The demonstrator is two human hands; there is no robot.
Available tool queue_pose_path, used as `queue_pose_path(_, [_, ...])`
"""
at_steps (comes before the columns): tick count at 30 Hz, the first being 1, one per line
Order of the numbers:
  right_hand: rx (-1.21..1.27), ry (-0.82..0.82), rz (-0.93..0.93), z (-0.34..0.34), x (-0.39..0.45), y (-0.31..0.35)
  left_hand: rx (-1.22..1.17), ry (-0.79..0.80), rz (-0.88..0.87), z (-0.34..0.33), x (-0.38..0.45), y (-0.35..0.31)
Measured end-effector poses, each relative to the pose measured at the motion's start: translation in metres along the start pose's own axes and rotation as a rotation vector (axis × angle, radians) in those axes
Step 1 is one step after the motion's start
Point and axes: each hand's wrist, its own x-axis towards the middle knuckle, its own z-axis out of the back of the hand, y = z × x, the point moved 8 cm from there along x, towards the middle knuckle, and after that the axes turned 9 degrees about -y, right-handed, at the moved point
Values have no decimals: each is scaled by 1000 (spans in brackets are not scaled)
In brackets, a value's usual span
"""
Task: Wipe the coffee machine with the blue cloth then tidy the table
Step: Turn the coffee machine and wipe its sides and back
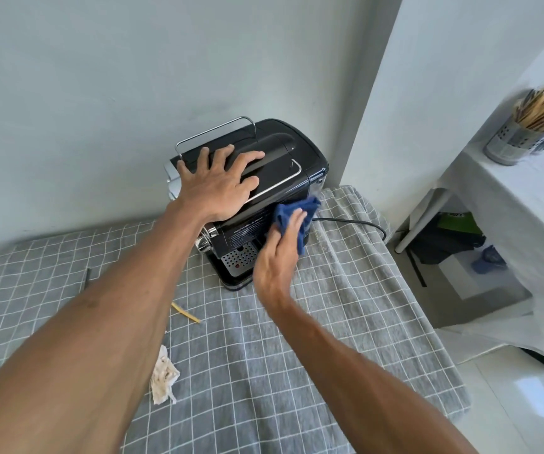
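A black coffee machine (300, 149) with chrome rails stands at the far side of the table, close to the wall. My left hand (218, 181) lies flat on its top with the fingers spread. My right hand (277, 257) presses the blue cloth (293, 214) against the machine's right front side, above the perforated drip tray (239, 258). Part of the cloth is hidden behind my fingers.
A grey checked tablecloth (345, 306) covers the table. On it lie a crumpled white tissue (164, 376) and a thin yellow strip (185, 312). The machine's black cord (355, 221) runs right. A metal holder of chopsticks (519, 139) stands on a white shelf at right.
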Motion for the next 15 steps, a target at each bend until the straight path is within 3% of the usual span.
queue_pose_path(3, [-126, 89, 401, -10, -39, 28, -2, -1, -10, -1, 0, 2])
queue_pose_path(4, [-149, 94, 415, -9, -37, 25, -4, -2, -12, -1, 0, 2])
queue_pose_path(8, [-144, -41, 147, 8, 19, 15, -5, -9, -18, 0, 1, 2])
queue_pose_path(11, [-134, -49, 202, 6, 23, 22, -13, -10, -5, -1, 1, 3])
queue_pose_path(15, [-293, 218, 648, -31, -66, 10, -37, -16, 9, 1, 1, 2])
